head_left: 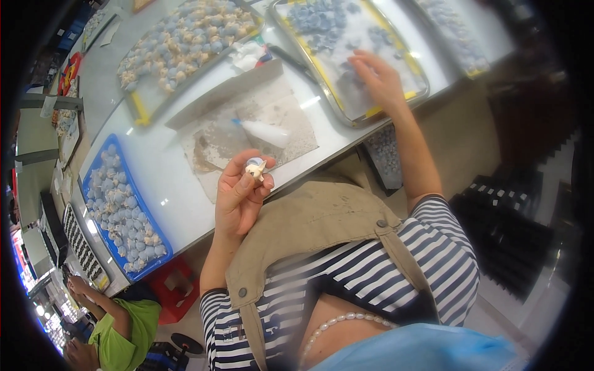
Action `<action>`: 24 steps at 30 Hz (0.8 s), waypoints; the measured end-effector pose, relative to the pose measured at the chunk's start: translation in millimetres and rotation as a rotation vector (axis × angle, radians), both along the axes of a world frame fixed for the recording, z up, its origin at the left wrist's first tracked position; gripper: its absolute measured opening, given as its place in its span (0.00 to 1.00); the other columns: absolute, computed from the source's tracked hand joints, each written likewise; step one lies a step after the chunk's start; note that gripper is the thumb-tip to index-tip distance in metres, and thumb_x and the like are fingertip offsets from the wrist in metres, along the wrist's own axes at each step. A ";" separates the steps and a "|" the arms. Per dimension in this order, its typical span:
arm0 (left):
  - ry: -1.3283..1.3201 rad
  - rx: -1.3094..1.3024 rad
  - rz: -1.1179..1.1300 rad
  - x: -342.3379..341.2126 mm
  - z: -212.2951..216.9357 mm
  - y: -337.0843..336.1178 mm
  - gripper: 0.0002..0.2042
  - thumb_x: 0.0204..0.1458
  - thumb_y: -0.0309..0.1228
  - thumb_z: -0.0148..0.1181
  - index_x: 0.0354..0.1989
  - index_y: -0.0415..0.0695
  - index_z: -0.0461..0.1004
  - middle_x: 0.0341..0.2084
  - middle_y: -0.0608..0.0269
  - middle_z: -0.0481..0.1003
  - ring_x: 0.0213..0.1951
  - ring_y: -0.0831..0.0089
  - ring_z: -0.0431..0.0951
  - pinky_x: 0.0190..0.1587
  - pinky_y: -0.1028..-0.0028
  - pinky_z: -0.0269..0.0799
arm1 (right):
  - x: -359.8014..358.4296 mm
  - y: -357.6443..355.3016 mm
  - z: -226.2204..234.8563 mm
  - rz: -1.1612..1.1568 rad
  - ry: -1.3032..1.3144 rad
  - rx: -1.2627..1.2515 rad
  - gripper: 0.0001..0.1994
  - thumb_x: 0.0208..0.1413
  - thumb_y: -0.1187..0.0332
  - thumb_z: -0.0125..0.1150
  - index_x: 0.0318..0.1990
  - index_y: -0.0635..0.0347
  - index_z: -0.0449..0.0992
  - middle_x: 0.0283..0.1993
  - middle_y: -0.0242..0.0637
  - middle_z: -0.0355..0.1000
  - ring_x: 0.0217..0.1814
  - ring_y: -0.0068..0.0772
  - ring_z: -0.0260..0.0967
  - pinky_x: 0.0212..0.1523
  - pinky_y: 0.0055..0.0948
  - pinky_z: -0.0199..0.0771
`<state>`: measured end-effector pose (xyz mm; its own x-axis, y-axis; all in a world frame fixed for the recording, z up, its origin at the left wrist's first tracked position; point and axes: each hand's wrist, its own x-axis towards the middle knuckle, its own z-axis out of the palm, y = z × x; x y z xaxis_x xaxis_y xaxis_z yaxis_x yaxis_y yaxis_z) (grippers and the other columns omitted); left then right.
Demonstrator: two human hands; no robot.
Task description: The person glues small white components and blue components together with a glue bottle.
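Note:
Between the fingertips of my left hand (240, 196) is a small cream figurine (255, 169) with pointed ears and a pale blue-lilac part on top. Below and beyond it lies a stained, creased sheet of cardboard (291, 114), on which a white squeeze bottle (266, 133) with a blue tip rests on its side. My right hand (378, 79) reaches over a metal tray (354, 117) edged with yellow tape, its fingers stretched out above the white lining. Small blue-lilac pieces (318, 28) are heaped toward that tray's far end. Whether the right fingertips touch a piece cannot be made out.
A large tray (141, 111) of cream-and-blue figurines stands at the back. At the left sits a blue tray (162, 255) with more of them. Crumpled white tissue (247, 54) lies between the trays. Another person in a green shirt (133, 328) works at lower left, near a red stool (176, 290).

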<state>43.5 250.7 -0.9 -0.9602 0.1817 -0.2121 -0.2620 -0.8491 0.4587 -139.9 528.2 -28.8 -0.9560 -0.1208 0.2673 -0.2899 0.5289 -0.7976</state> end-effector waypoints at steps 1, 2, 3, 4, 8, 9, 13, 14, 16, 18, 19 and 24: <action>0.005 -0.006 -0.002 -1.2 -0.2 1.7 0.18 0.50 0.25 0.54 0.50 0.37 0.63 0.42 0.47 0.69 0.34 0.69 0.73 0.35 0.80 0.71 | -6.6 2.7 8.3 -0.050 -0.026 0.043 0.11 0.52 0.64 0.52 0.37 0.60 0.75 0.47 0.42 0.70 0.48 0.37 0.67 0.46 0.29 0.65; 0.006 -0.009 0.001 -3.1 -0.6 2.9 0.18 0.50 0.25 0.54 0.50 0.37 0.63 0.42 0.47 0.69 0.34 0.69 0.73 0.35 0.80 0.71 | -19.9 8.8 9.1 -0.047 -0.025 0.041 0.11 0.52 0.64 0.52 0.37 0.60 0.75 0.47 0.42 0.70 0.48 0.37 0.67 0.46 0.29 0.65; 0.000 -0.025 -0.002 -4.2 0.8 4.2 0.18 0.50 0.25 0.54 0.49 0.37 0.63 0.42 0.47 0.69 0.34 0.69 0.73 0.35 0.80 0.72 | -36.8 20.6 11.2 -0.147 0.067 0.058 0.11 0.52 0.65 0.52 0.37 0.59 0.75 0.44 0.43 0.71 0.45 0.39 0.68 0.45 0.30 0.66; -0.007 -0.040 -0.003 -5.8 1.6 5.7 0.17 0.50 0.25 0.54 0.49 0.37 0.64 0.42 0.47 0.69 0.34 0.69 0.73 0.35 0.80 0.72 | -54.8 32.4 11.8 -0.246 0.157 0.077 0.10 0.51 0.66 0.52 0.37 0.59 0.76 0.42 0.43 0.72 0.43 0.40 0.69 0.44 0.30 0.67; -0.001 -0.054 -0.005 -7.8 6.1 10.0 0.17 0.50 0.25 0.54 0.49 0.38 0.64 0.41 0.48 0.70 0.34 0.70 0.73 0.35 0.80 0.72 | -106.5 58.9 -8.6 -0.212 0.476 0.258 0.10 0.51 0.67 0.51 0.37 0.58 0.76 0.36 0.45 0.73 0.39 0.45 0.70 0.41 0.32 0.68; -0.018 -0.095 -0.009 -4.5 10.0 11.1 0.17 0.50 0.25 0.55 0.49 0.39 0.64 0.41 0.49 0.70 0.34 0.71 0.73 0.36 0.79 0.72 | -103.6 58.6 -6.0 -0.152 0.355 0.335 0.09 0.49 0.67 0.52 0.35 0.58 0.76 0.33 0.46 0.72 0.37 0.48 0.69 0.39 0.34 0.67; -0.042 -0.157 -0.015 -3.5 6.1 7.1 0.16 0.48 0.23 0.55 0.47 0.42 0.65 0.40 0.54 0.71 0.32 0.74 0.73 0.35 0.78 0.70 | -81.6 49.4 -5.9 -0.075 0.230 0.492 0.06 0.42 0.67 0.55 0.24 0.59 0.74 0.24 0.46 0.70 0.29 0.50 0.67 0.33 0.42 0.65; -0.099 -0.174 -0.014 -3.2 3.7 8.5 0.17 0.48 0.24 0.55 0.47 0.42 0.65 0.40 0.54 0.71 0.32 0.73 0.73 0.35 0.79 0.70 | -76.9 51.9 -7.9 -0.076 0.141 0.645 0.06 0.39 0.68 0.56 0.23 0.60 0.73 0.23 0.46 0.69 0.28 0.49 0.66 0.33 0.43 0.65; -0.085 -0.248 -0.015 -1.5 10.5 9.7 0.16 0.48 0.24 0.55 0.47 0.41 0.65 0.40 0.54 0.71 0.32 0.73 0.73 0.35 0.80 0.69 | -56.4 38.1 9.7 -0.079 0.211 0.590 0.05 0.38 0.70 0.56 0.22 0.61 0.71 0.22 0.44 0.68 0.27 0.48 0.66 0.31 0.42 0.64; -0.089 -0.219 -0.068 2.1 16.4 10.5 0.15 0.49 0.24 0.53 0.47 0.40 0.64 0.40 0.53 0.70 0.33 0.74 0.72 0.36 0.81 0.69 | -60.2 34.2 13.1 -0.032 0.281 0.493 0.04 0.39 0.71 0.55 0.22 0.63 0.70 0.22 0.44 0.68 0.28 0.48 0.66 0.31 0.41 0.64; -0.047 -0.228 -0.086 2.8 18.1 9.2 0.15 0.51 0.24 0.52 0.47 0.40 0.64 0.41 0.54 0.69 0.34 0.74 0.71 0.36 0.81 0.69 | -60.9 32.1 12.9 0.029 0.314 0.420 0.04 0.39 0.72 0.55 0.21 0.64 0.69 0.22 0.44 0.68 0.29 0.47 0.66 0.31 0.40 0.64; -0.033 -0.235 -0.074 7.0 18.6 1.0 0.14 0.52 0.24 0.51 0.48 0.41 0.63 0.42 0.54 0.69 0.35 0.75 0.71 0.37 0.82 0.69 | -54.4 13.4 26.3 0.023 0.094 0.342 0.02 0.41 0.74 0.53 0.24 0.62 0.69 0.26 0.45 0.68 0.33 0.46 0.66 0.35 0.37 0.65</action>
<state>50.4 251.7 17.7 -0.9378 0.1937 -0.2881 -0.3381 -0.6980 0.6313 -194.3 541.5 -2.5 -0.9250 -0.2400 0.2947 -0.3690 0.7529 -0.5450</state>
